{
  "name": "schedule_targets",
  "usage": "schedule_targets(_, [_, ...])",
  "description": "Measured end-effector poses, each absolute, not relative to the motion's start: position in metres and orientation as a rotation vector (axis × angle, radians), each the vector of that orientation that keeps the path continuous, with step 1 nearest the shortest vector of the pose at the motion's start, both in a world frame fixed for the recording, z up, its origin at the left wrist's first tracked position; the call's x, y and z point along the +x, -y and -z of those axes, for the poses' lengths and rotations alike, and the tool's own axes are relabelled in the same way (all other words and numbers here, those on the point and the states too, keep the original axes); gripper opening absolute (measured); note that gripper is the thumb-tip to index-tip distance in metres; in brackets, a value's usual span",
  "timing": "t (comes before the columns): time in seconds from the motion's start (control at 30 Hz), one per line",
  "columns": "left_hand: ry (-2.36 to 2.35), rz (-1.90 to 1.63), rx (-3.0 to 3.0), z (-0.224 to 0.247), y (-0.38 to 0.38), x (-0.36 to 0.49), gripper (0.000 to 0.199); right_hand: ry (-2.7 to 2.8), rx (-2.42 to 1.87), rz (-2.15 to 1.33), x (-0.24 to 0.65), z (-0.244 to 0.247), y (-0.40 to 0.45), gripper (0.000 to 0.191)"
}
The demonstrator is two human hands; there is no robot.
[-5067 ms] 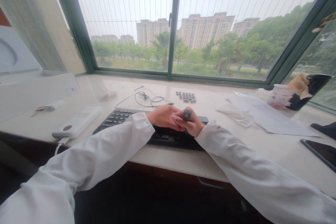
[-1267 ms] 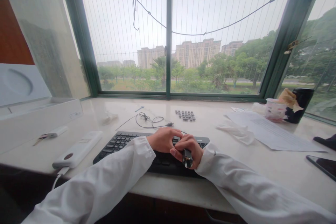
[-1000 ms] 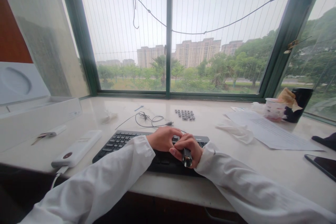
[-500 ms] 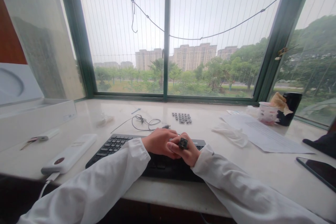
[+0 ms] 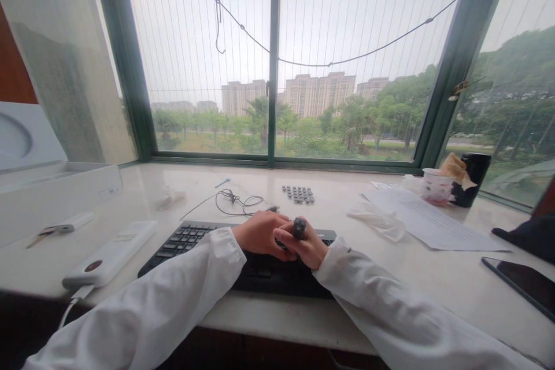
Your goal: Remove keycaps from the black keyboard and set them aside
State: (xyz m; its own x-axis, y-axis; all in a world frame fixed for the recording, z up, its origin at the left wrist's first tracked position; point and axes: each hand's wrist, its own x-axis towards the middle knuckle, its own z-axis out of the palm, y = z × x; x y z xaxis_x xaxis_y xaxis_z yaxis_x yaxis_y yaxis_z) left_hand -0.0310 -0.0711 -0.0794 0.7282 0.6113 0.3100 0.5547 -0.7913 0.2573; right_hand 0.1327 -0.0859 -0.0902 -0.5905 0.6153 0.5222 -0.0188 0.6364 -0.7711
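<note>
On a white sill (image 5: 277, 315), the left hand (image 5: 260, 236) and right hand (image 5: 306, 245) touch above a black keyboard (image 5: 191, 237). The right hand clamps a small dark cylinder (image 5: 298, 228).

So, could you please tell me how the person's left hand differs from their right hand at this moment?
The left hand shows its back, curved over the keyboard with nothing visible in it, while the right hand holds a small dark object in its fingers. The left hand also sits lower on the keys' side, nearer the letter keys, than the right hand. Both are bare, emerge from white sleeves, and meet above the keyboard.
</note>
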Motion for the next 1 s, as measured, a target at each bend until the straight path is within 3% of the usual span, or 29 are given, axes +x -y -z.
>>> schedule_targets(0.3, [-0.945,-0.618,2.724,0.0781,0.0729,-0.0307,0.035,1.906,-0.488,-1.116,0.1317,0.0912,0.0789,0.048])
schedule_targets(1.0, [-0.913,-0.641,2.781,0.0800,0.0708,-0.0319,0.038,1.931,-0.464,-1.090,0.1321,0.0903,0.0812,0.047])
